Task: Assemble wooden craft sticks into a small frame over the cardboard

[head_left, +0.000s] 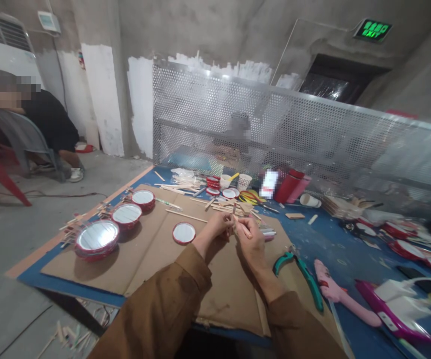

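Close in front of the wearer, the left hand and right hand nearly meet over the cardboard, both pinching a short stick that pokes up between them. A red-rimmed disc lies just left; loose sticks clutter the table beyond. Teal-handled pliers and a pink glue gun sit to the right.
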Demonstrator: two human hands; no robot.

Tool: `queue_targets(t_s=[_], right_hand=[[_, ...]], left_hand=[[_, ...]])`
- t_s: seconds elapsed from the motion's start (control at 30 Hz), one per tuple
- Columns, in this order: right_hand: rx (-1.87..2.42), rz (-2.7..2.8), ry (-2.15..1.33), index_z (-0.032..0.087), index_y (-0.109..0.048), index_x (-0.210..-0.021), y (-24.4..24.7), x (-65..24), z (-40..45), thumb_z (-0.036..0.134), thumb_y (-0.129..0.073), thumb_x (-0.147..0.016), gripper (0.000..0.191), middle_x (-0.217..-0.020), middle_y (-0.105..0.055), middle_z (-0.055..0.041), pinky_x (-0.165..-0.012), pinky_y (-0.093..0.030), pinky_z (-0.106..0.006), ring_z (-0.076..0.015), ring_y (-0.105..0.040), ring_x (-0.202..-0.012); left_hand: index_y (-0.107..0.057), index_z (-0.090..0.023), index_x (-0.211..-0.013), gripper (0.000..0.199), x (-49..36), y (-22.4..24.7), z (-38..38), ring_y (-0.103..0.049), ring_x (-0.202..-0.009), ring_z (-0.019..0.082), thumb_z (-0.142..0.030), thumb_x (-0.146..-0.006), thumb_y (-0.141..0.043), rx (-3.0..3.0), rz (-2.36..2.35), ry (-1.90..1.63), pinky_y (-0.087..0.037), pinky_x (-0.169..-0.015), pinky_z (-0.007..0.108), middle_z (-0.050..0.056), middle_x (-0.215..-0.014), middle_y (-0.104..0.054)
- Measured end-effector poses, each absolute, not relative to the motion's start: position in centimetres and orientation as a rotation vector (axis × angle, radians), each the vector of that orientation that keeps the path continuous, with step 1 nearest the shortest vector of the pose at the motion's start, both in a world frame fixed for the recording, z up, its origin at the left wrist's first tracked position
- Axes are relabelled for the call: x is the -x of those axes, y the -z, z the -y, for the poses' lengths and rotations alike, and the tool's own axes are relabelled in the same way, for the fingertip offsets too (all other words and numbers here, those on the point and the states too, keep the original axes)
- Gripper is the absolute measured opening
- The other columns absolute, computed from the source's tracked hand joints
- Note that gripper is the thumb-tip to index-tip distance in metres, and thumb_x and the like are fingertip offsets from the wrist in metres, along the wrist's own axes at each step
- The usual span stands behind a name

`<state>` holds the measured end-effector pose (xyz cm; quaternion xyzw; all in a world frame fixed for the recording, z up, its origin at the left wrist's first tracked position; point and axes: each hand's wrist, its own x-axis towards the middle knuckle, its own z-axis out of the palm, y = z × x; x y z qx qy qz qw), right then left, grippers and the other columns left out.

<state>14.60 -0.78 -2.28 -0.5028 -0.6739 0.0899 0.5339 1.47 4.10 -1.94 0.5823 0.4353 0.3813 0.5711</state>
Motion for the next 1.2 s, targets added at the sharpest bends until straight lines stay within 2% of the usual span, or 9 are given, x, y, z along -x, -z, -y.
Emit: queue_targets(t_s=[0.1, 0.3, 0.53, 0.77, 1.0, 1.2], right_hand=[[1.253, 1.574, -0.181, 0.022, -0.065, -0.086, 2.31, -14.84, 0.76, 0.05, -0.057, -0.09, 0.03, -0.08, -0.073, -0.0067, -0.072, -0.05, -0.033, -0.0214, -0.065, -0.073], [1.295, 1.479, -0.17, 0.022, -0.065, -0.086, 2.07, -15.03, 0.9, 0.05, -0.058, -0.087, 0.028, -0.081, -0.074, -0.0076, -0.07, -0.05, -0.032, -0.0223, -0.066, -0.075], [1.214, 1.536, -0.297, 0.021, -0.065, -0.088, 2.27, -14.33, 0.85, 0.051, -0.059, -0.088, 0.03, -0.084, -0.073, -0.0062, -0.077, -0.053, -0.035, -0.0221, -0.066, -0.077], [1.186, 1.58, -0.252, 0.022, -0.065, -0.087, 2.46, -14.6, 0.59, 0.048, -0.058, -0.088, 0.027, -0.085, -0.073, -0.0066, -0.078, -0.053, -0.036, -0.0225, -0.066, -0.079], [1.215, 1.541, -0.28, 0.022, -0.065, -0.085, 2.14, -14.48, 0.96, 0.053, -0.06, -0.09, 0.032, -0.077, -0.071, -0.0036, -0.072, -0.052, -0.033, -0.0199, -0.063, -0.072], [1.211, 1.566, -0.267, 0.022, -0.066, -0.086, 1.85, -14.37, 0.95, 0.054, -0.06, -0.089, 0.033, -0.082, -0.073, -0.0057, -0.076, -0.053, -0.035, -0.0218, -0.065, -0.076]], left_hand=[[-0.061, -0.014, -0.081, 0.018, -1.49, 2.03, -4.23, -0.051, -0.038, 0.009, -0.028, -0.09, -0.068, -1.359, -1.022, -0.879, -0.045, -0.043, 0.018, -0.004, -0.05, -0.055], [-0.053, -0.016, -0.076, 0.018, -1.55, 2.32, -4.52, -0.05, -0.037, 0.008, -0.011, -0.093, -0.055, -1.34, -1.051, -0.866, -0.045, -0.043, 0.017, -0.005, -0.049, -0.056], [-0.057, -0.015, -0.075, 0.019, -1.4, 2.32, -4.44, -0.051, -0.037, 0.007, -0.019, -0.09, -0.067, -1.356, -1.007, -0.881, -0.041, -0.042, 0.015, -0.006, -0.048, -0.053], [-0.056, -0.015, -0.076, 0.018, -1.22, 1.85, -4.12, -0.051, -0.038, 0.008, -0.006, -0.091, -0.052, -1.369, -0.998, -0.857, -0.045, -0.045, 0.017, -0.006, -0.048, -0.053], [-0.061, -0.014, -0.081, 0.014, -1.22, 2.25, -4.4, -0.052, -0.04, 0.008, -0.017, -0.093, -0.056, -1.374, -0.998, -0.86, -0.047, -0.046, 0.018, -0.005, -0.049, -0.053], [-0.063, -0.013, -0.083, 0.015, -1.21, 2.36, -4.5, -0.052, -0.039, 0.008, -0.026, -0.09, -0.066, -1.373, -0.985, -0.86, -0.046, -0.045, 0.018, -0.004, -0.049, -0.053]])
